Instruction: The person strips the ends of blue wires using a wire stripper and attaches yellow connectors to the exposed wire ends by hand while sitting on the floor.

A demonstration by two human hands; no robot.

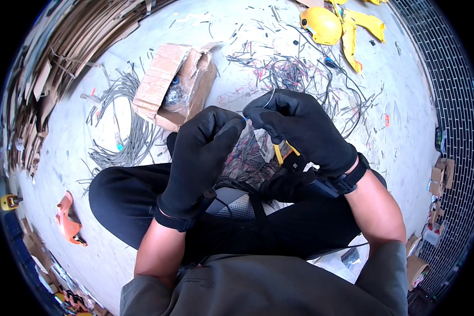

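My left hand, in a black glove, is closed in a pinch at the middle of the view. Close by on the right, my right hand, gloved the same way, is pinched too. The fingertips of both nearly meet around a thin wire, whose pale length curves up past the right fingers. A small blue bit shows between the fingertips. Just below my right hand is a tool with yellow handles, partly hidden. Under both hands lies a heap of dark and reddish wire scraps, in front of my crossed legs.
An open, torn cardboard box stands ahead with clear plastic inside. Left of it lies a coil of grey cable. Cut wires litter the floor ahead. A yellow helmet-like shell sits far right, an orange part at left.
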